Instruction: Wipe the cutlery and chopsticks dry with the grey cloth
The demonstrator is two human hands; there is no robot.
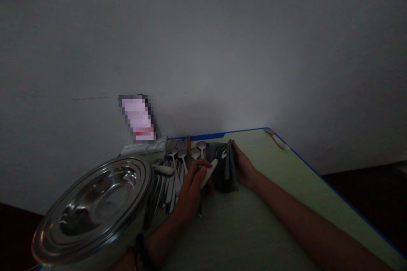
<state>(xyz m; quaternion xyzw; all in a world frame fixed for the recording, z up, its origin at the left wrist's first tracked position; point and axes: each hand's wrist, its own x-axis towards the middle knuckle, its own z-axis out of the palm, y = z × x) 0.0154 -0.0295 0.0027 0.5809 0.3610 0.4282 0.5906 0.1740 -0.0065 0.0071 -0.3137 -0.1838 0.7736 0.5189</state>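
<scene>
My left hand (192, 186) is closed around the pale handle of a fork (209, 173), whose metal head points up and to the right. My right hand (244, 166) grips a dark grey cloth (226, 173), folded up beside the fork's head; whether cloth and metal touch is hard to see in the dim light. Just left of my left hand lies a pile of metal cutlery, with several spoons (182, 155) and a pale-handled piece (164, 170) on top. Part of the pile is hidden behind that hand.
Stacked shiny metal plates (140, 167) stand at the table's left. Behind them a blurred-out phone (138, 118) leans over a white power strip (144, 147). One white-handled utensil (277, 139) lies at the far right corner of the pale green table (295, 178), against the wall (222, 51).
</scene>
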